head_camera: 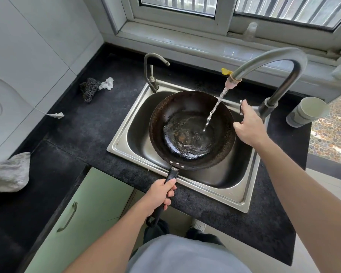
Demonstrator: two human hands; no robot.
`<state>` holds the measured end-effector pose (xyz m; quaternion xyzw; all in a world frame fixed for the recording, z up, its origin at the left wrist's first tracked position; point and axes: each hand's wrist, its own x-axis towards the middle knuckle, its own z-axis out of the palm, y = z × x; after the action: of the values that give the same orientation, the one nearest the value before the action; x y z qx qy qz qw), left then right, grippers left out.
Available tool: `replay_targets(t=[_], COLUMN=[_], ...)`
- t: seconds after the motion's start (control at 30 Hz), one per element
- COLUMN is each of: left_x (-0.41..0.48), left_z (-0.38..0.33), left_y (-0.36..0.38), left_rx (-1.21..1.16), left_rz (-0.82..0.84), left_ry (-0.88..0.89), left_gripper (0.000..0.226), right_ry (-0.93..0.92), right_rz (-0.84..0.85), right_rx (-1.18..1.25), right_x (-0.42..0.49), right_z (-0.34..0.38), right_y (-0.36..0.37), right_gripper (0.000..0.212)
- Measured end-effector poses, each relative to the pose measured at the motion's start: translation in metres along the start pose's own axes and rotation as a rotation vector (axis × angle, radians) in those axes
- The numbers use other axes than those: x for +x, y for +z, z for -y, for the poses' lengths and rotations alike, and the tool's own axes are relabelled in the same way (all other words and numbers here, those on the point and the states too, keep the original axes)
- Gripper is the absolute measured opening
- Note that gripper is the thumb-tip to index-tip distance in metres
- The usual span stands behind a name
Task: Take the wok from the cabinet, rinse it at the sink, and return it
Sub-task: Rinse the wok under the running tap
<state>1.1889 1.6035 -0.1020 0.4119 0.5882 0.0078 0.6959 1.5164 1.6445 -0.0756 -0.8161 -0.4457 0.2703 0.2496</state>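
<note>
A black stone countertop [83, 134] wraps the corner under the window, and set into it is the stainless steel sink [234, 192], which I'll use as the anchor for everything else. The wok [192, 131], dark and stained, sits tilted inside the sink basin, filling most of it, its black handle [170, 177] sticking out over the sink's near rim towards the person. Water [215, 109] streams from the tall curved faucet [274, 62] at the sink's far right corner and lands in the wok's bowl, where a shallow pool has gathered.

The left hand [160, 196] is wrapped tight round the wok handle, just in front of the sink's near edge. The right hand [248, 125] reaches across the sink's right side to the faucet lever [241, 107]; its fingers are loosely spread, the forefinger touching the lever, not clenched on anything.

A smaller gooseneck tap [153, 73] stands at the sink's far left corner. Well to the left of the sink, a crumpled grey cloth [8, 174] lies on the counter. A pale green cabinet door [83, 209] sits below the counter, left of the sink. To the right of the sink, past the faucet base, stands a paper cup [307, 112]. Left of the small tap lie a dark steel-wool scourer [90, 88] and a white rag scrap [106, 83], touching each other.
</note>
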Motion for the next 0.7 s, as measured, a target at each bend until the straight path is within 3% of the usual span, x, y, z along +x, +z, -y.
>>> replay_targets(t=[0.27, 0.57, 0.63, 0.7], left_x=[0.002, 0.006, 0.009, 0.010], left_z=[0.001, -0.004, -0.004, -0.006], left_y=[-0.004, -0.014, -0.017, -0.019], left_rx=[-0.042, -0.107, -0.123, -0.136], left_rz=[0.046, 0.222, 0.249, 0.271], left_ry=[-0.016, -0.076, -0.089, -0.112], left_gripper=[0.025, 0.020, 0.019, 0.018], right_ry=[0.022, 0.142, 0.171, 0.202], right_rz=[-0.037, -0.111, -0.143, -0.177], right_rx=[0.047, 0.081, 0.078, 0.094], right_x=[-0.038, -0.097, -0.110, -0.124], right_z=[-0.011, -0.008, -0.002, 0.011], right_y=[0.015, 0.051, 0.058, 0.063], right_gripper=[0.077, 0.071, 0.064, 0.042])
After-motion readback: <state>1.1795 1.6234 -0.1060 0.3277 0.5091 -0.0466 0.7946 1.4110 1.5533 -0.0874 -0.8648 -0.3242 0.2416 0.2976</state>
